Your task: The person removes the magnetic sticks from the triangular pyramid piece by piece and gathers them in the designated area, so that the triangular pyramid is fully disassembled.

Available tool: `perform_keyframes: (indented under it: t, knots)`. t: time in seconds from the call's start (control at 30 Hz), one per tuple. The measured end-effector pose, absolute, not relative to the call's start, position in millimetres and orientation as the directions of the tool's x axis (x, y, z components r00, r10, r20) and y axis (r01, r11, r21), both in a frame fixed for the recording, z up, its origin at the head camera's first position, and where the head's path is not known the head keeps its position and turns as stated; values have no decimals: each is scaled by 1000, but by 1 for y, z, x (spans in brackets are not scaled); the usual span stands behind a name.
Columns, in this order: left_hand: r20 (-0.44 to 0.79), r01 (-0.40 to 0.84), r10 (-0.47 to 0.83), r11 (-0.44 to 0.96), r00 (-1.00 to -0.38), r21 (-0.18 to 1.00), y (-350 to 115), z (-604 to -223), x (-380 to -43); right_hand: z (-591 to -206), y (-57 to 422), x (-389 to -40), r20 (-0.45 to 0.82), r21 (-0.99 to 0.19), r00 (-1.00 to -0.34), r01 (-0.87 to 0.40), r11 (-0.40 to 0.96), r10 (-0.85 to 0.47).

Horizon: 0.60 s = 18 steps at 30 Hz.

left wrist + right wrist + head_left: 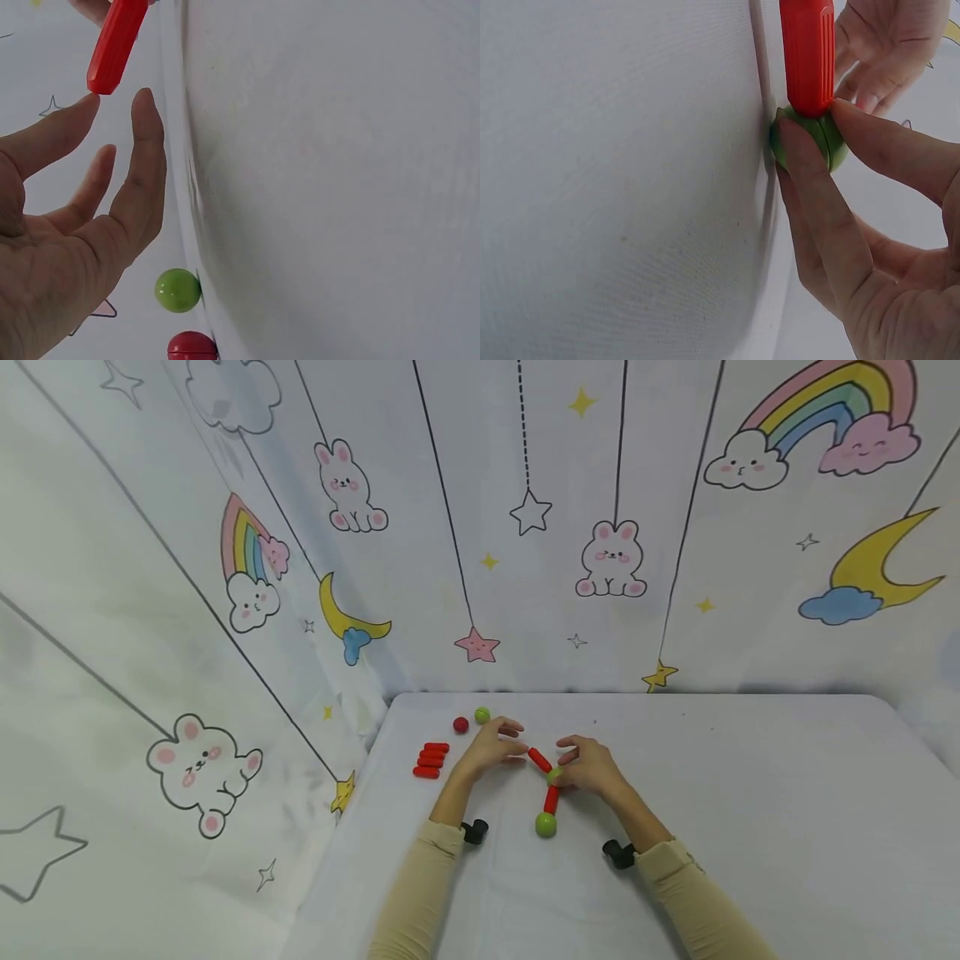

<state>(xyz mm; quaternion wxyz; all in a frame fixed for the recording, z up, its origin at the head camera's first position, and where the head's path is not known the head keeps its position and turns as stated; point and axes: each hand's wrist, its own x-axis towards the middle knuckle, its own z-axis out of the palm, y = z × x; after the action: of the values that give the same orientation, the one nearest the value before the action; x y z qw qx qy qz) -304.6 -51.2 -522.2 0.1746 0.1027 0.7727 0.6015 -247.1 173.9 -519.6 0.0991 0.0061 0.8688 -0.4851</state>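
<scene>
My right hand (pixel 592 767) pinches a green ball (pixel 835 146) between thumb and fingers. Two red ribbed rods join at that ball: one rod (pixel 539 759) points up and left, the other rod (pixel 551 799) runs toward me to a second green ball (pixel 546 824). On the other side, my left hand (pixel 491 748) holds nothing, its fingers spread and gently bent. In the left wrist view, its thumb tip comes right to the free end of the upper red rod (pixel 117 49).
Several red rods (pixel 430 760) lie stacked in a row left of my left hand. Behind them are a red ball (pixel 461 724) and another green ball (pixel 482 715). A white cloth covers the table (pixel 787 810); a patterned curtain (pixel 547 610) hangs behind it.
</scene>
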Motion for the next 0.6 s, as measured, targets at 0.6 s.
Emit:
perform_keyframes:
  t: [0.6]
  knots:
    - [-127,-44,443,192,-888,980,-47,-525,-306,-518,172,-247,-176,-829,-982,106,550,-76]
